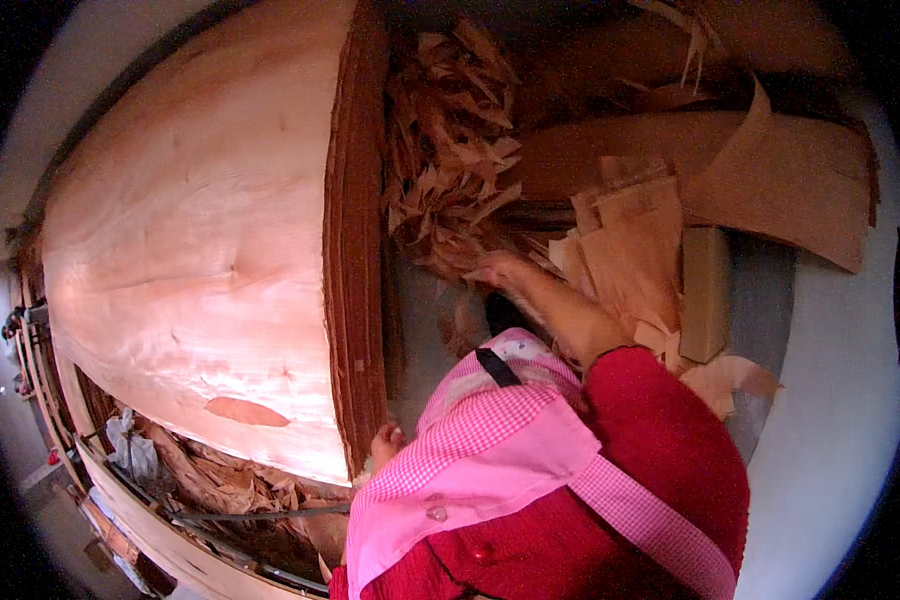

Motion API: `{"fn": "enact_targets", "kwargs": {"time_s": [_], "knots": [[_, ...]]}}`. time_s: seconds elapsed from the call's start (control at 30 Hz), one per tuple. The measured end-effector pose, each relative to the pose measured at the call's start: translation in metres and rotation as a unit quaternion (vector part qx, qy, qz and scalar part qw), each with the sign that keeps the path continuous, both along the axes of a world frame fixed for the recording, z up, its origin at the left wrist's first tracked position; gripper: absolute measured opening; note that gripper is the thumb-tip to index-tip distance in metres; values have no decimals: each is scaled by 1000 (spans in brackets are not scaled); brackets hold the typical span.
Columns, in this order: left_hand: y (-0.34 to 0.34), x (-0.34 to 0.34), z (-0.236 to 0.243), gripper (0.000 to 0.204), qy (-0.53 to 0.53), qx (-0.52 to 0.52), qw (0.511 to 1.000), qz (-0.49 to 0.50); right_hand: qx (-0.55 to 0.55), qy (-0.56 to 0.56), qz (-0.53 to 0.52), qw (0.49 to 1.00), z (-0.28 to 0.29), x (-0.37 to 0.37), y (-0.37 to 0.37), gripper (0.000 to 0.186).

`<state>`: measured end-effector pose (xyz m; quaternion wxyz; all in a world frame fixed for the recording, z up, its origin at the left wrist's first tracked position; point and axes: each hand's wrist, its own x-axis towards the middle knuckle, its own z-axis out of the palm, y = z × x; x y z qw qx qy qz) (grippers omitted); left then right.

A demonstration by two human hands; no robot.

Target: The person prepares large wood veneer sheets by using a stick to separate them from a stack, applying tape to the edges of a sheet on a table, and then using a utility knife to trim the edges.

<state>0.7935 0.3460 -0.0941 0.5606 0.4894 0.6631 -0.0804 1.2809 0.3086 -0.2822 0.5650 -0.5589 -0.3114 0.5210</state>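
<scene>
My right hand (494, 270), with the forearm bare below a red sleeve, reaches into a heap of crumpled, torn brown veneer scraps (450, 170); its blurred fingers merge with them, so their grip is unclear. My left hand (388, 442) shows only in part, low beside the edge of a tall stack of pale veneer sheets (200, 230), mostly hidden behind my pink checked apron (470, 440). What, if anything, it holds is hidden. Flatter torn sheets (620, 250) lie right of my right forearm, next to a long tan block (705, 300).
Large brown sheets (790, 180) with a curled corner lie at the back right. A pale surface (830, 420) runs along the right. Lower left, more scraps (220, 470), a crumpled grey plastic piece (130, 450) and long pale boards (170, 540) sit beside the stack.
</scene>
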Motion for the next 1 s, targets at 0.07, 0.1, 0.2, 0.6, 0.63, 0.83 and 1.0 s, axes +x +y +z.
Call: {"fn": "enact_targets", "kwargs": {"time_s": [0.07,0.1,0.2,0.6,0.63,0.83,1.0], "knots": [[7,-14,-14,27,-62,-67,988,129,-199,124,-29,972,-27,13,52,17],[24,-6,-24,26,-93,-111,976,165,-295,214,-86,927,-37,43,54,17],[12,13,7,26,13,0,997,73,-204,201,-171,943,6,42,94,18],[62,120,12,27,-26,-20,998,44,-120,342,-193,912,289,161,80,12],[66,127,7,28,-33,-30,998,32,-135,345,-198,907,300,173,80,13],[85,184,-13,30,-109,-79,985,105,-128,341,-170,916,248,296,67,17],[83,216,-28,30,-135,-87,975,154,-128,192,-131,964,181,412,158,29]]}}
